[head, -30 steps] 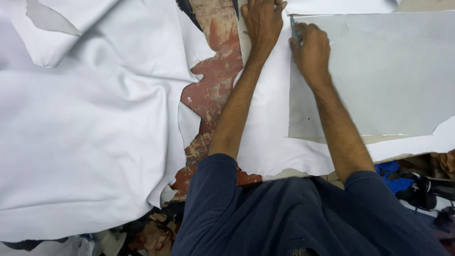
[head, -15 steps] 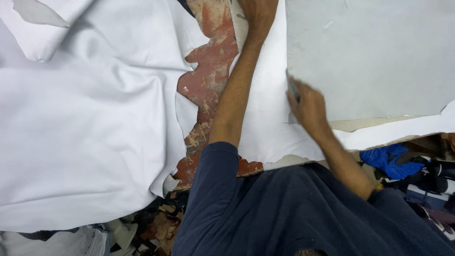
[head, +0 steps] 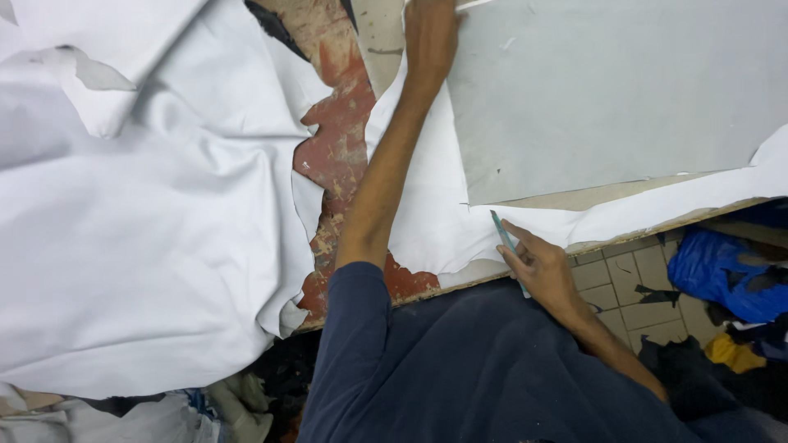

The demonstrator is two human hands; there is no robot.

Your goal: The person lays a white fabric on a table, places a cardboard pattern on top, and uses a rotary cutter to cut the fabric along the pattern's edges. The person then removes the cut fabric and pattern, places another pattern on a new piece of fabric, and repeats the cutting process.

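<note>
The left hand [head: 431, 37] lies flat on the grey template [head: 616, 90]; the right hand [head: 538, 267] grips a teal cutter [head: 506, 244] over limp white leather [head: 427, 221] (likely slippery, best pinned flat).

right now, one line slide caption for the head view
Left hand pins grey template on white sheet; right hand holds teal tool.

I wear a dark navy short-sleeved shirt of soft, slightly faded cloth; it fills the lower middle of the view. The left sleeve ends above my elbow, leaving the forearm bare. My left hand [head: 430, 33] and right hand [head: 538, 269] are bare, without gloves, and I see no rings.
</note>
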